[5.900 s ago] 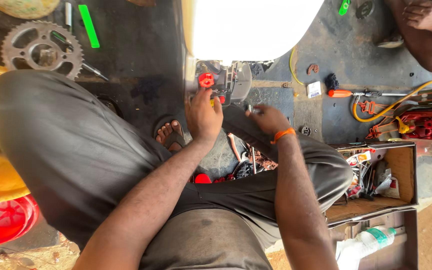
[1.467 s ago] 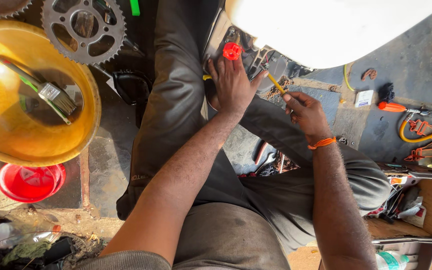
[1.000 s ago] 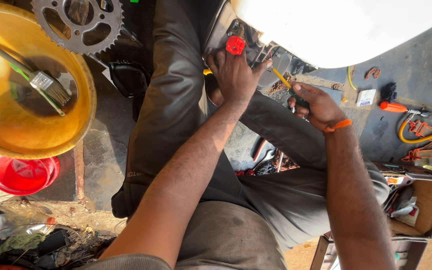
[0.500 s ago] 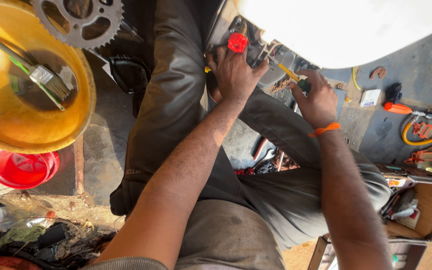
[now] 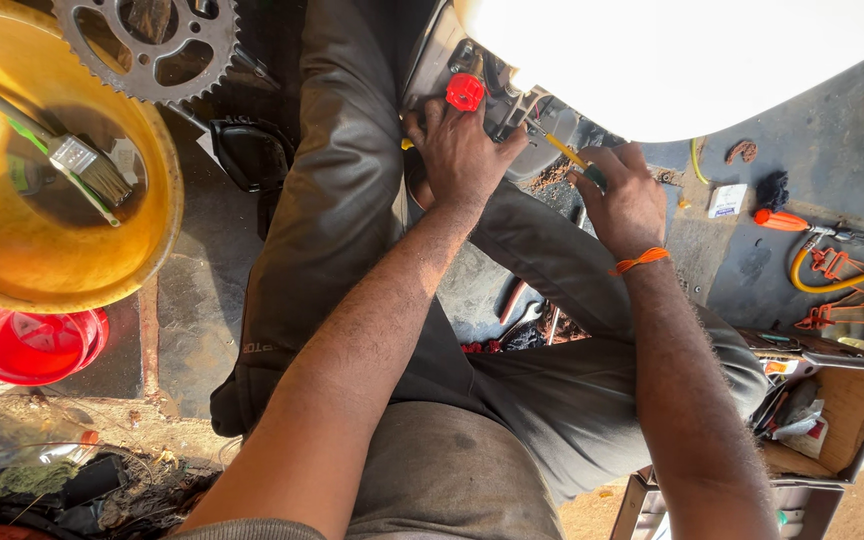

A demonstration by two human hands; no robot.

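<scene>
At the far left a yellow basin [image 5: 142, 250] holds a paintbrush [image 5: 77, 160], with a red bowl [image 5: 27, 345] just below it and a toothed sprocket [image 5: 147, 45] above. A black sandal [image 5: 252, 155] lies beside the person's grey-trousered leg. Near the middle, the left hand [image 5: 462, 155] rests flat against a metal engine part [image 5: 507, 105], fingers slightly spread and reaching up under a red round cap [image 5: 465, 91] that sits at its fingertips. Just to the right, the right hand [image 5: 627, 200], with an orange thread at the wrist, is curled around a yellow-handled screwdriver [image 5: 562, 150] whose tip points into the engine part beneath a white body panel [image 5: 672, 60]. Further right lie an orange-handled tool [image 5: 780, 220] and a yellow hose [image 5: 832, 285] on the floor, and an open wooden toolbox [image 5: 842, 410] sits at the lower right.
</scene>
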